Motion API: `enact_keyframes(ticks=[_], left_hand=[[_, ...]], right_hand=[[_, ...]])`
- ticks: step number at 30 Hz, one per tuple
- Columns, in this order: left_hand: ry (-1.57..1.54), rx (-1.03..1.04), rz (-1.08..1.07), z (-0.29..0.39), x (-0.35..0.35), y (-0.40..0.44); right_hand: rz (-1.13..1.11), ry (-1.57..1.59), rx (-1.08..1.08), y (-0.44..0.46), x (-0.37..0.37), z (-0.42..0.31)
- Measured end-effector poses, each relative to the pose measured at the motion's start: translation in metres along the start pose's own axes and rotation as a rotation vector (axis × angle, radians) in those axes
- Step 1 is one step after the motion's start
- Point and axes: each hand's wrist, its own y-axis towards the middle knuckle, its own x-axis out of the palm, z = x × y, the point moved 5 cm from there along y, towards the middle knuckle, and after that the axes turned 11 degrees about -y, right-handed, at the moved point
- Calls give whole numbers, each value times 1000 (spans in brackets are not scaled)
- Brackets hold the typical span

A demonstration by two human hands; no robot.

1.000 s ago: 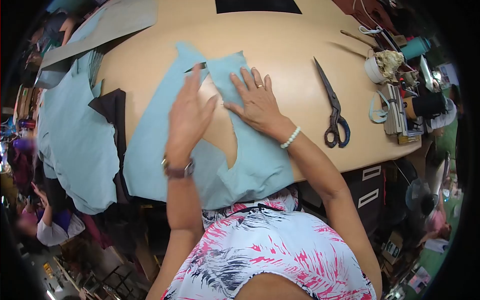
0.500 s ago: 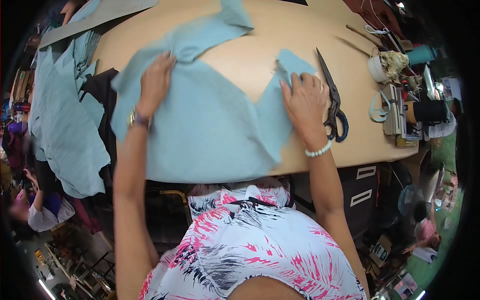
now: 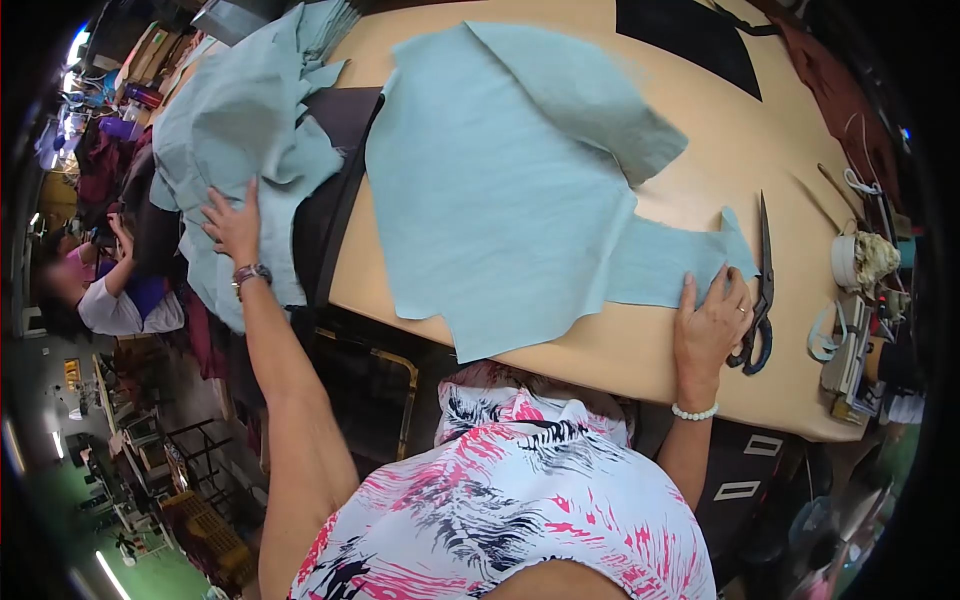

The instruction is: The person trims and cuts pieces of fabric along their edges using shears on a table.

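One head view shows the left hand with its grip open, fingers spread over the heaped blue cloth, and the right hand also open, thumb apart from bent fingers, touching the narrow end of the blue panel on the tabletop beside the scissors

Black sheet, flat on tan table. White container, crumpled beige material against it. Yellow crate, lower left.
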Motion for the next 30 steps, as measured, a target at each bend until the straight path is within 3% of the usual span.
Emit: enact_keyframes(ticks=[4, 5, 7, 9, 11, 13, 16, 17, 20, 21, 22, 27, 30], left_hand=[[-218, 230, 67, 15, 9, 7], [-156, 61, 22, 13, 8, 11], [-198, 119, 293, 19, -10, 31], [-223, 147, 353, 51, -37, 55], [-274, 318, 443, 87, -58, 88], [-337, 348, 333, 132, -78, 110], [-370, 680, 533, 170, -57, 135], [-358, 792, 437, 172, -29, 145], [757, 582, -348, 130, 125, 130], [591, 639, -388, 146, 120, 99], [491, 524, -437, 168, 110, 84], [380, 538, -493, 197, 110, 106], [296, 672, -206, 233, 38, 61]], right_hand=[[10, 50, 19, -5, 2, 3], [15, 65, 29, -4, 3, 4], [11, 96, 32, -3, 2, 3], [17, 100, 28, -3, 1, 5], [39, 102, 19, -3, 3, 5], [26, 110, 34, -2, 3, 5], [20, 110, 47, -3, 4, 6], [22, 109, 50, -3, 4, 6], [16, 118, 59, -3, 5, 6], [15, 121, 65, -4, 4, 6], [20, 124, 70, -3, 4, 5], [34, 136, 85, -3, 3, 6], [117, 174, 111, 0, -5, 10]])
